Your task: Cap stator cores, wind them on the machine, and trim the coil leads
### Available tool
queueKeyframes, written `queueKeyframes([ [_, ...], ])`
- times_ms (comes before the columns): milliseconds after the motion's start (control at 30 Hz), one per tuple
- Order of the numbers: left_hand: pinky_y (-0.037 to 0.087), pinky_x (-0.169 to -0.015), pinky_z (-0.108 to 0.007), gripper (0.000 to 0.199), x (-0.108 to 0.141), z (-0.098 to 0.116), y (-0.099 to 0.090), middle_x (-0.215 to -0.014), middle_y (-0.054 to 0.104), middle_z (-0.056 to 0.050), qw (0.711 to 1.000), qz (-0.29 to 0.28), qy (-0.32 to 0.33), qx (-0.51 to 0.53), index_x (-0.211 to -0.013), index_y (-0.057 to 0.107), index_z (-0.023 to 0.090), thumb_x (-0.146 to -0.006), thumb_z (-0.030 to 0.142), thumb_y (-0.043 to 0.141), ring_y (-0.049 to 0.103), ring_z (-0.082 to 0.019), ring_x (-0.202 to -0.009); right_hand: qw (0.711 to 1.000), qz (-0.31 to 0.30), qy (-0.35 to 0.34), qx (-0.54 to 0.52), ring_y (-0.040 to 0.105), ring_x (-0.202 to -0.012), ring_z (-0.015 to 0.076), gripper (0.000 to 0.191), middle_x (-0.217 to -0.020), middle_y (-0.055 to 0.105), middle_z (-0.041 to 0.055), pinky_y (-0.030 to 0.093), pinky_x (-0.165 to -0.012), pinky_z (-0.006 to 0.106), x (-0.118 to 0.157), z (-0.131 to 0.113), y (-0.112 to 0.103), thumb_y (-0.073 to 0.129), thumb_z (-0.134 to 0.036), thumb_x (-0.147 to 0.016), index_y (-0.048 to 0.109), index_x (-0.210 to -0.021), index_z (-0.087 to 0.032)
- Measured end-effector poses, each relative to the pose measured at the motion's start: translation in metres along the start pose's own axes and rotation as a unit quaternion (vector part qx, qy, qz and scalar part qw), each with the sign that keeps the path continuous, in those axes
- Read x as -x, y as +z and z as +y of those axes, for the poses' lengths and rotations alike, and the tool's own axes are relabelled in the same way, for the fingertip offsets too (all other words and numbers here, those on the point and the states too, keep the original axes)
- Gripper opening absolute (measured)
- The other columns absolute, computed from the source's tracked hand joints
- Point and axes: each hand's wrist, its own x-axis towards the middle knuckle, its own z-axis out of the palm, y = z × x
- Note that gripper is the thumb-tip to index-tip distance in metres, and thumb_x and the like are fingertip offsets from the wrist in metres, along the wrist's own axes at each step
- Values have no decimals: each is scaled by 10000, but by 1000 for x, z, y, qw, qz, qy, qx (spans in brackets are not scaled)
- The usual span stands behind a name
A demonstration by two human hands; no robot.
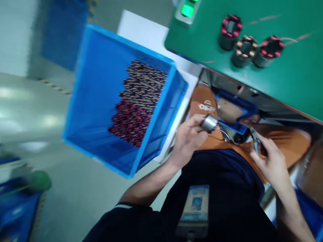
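Between the fingers of my left hand (pixel 188 136) is a silvery metal cylinder (pixel 210 123), held over my lap. My right hand (pixel 272 156) is closed around a small cutting tool with blue handles (pixel 255 141), its jaws pointing up and left. On the green table stand a pink-and-black wound cylinder (pixel 227 35), a tan-topped one (pixel 243 52) and another pink-topped one (pixel 268 52) with a thin pale wire. To the left, a blue crate (pixel 99 84) holds rows of tan-topped cylinders (pixel 142 84) and pink-topped cylinders (pixel 131 122).
The green table (pixel 300 70) fills the upper right, its edge running above my legs. A box with a lit green switch (pixel 188 10) sits at its corner. Below the table is a blue bin with cardboard (pixel 228 109). A badge (pixel 196 203) hangs on my front.
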Motion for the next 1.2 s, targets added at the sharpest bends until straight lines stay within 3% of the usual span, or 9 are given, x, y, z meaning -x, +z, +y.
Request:
queueKeyframes([
  [100,741,-861,-326,393,24,50,-98,-1187,827,-40,963,130,144,-188,-1084,836,252,-902,528,1049,852,-185,-979,997,-64,-15,43,734,-797,261,591,-954,677,33,621,-782,406,4,33,7,709,-532,-1111,738,-1644,-277],
  [167,689,-774,-297,424,37,81,-158,-1117,817,0,880,255,204,-345,-992,800,235,-886,558,1054,795,-150,-956,993,-97,-13,64,746,-751,289,604,-939,674,35,631,-732,447,3,50,9,702,-598,-1097,746,-1623,-304],
  [233,643,-733,-316,451,44,99,-206,-996,816,10,806,304,238,-449,-933,816,233,-858,603,1060,744,-139,-849,990,-119,-8,76,762,-715,309,612,-966,697,47,627,-665,467,-2,60,11,698,-650,-1084,748,-1609,-339],
  [367,651,-933,-423,341,39,81,-250,-1116,857,-64,778,198,180,-569,-1014,893,263,-965,591,969,794,-241,-1016,985,-138,-31,95,761,-641,304,630,-1006,702,46,593,-579,465,-20,63,13,686,-700,-1066,736,-1606,-380],
  [633,494,-770,-367,147,-17,1,-238,-1088,727,-104,734,7,42,-678,-962,904,234,-989,372,947,623,-298,-1102,978,-142,-43,147,790,-704,286,656,-985,683,37,553,-585,387,-39,39,14,648,-707,-1044,764,-1544,-298],
  [767,535,-906,-416,110,-37,-3,-237,-1164,745,-139,696,-27,-2,-718,-1007,868,180,-1024,286,890,611,-330,-1211,977,-152,-24,145,784,-719,261,659,-1061,740,62,569,-618,370,-32,35,13,649,-686,-1039,772,-1549,-287],
  [933,544,-948,-413,267,-39,12,-231,-1231,779,-148,659,1,-30,-751,-1171,780,160,-989,284,931,646,-335,-1208,982,-151,-5,114,808,-813,286,571,-1008,738,54,629,-708,393,-23,25,23,671,-607,-1046,793,-1496,-276],
  [1067,566,-894,-426,372,-39,48,-212,-1217,774,-132,672,39,28,-739,-1187,724,194,-990,409,954,711,-342,-1139,983,-164,25,74,835,-943,287,575,-1140,767,85,685,-904,442,-20,1,34,642,-487,-1070,762,-1583,-257],
  [1200,616,-1015,-475,343,-70,88,-165,-1132,779,-65,743,66,265,-611,-1168,773,305,-998,559,929,739,-324,-1091,987,-154,35,44,827,-1042,289,638,-1184,751,87,691,-1020,466,-24,-13,39,654,-346,-1017,737,-1643,-258],
])
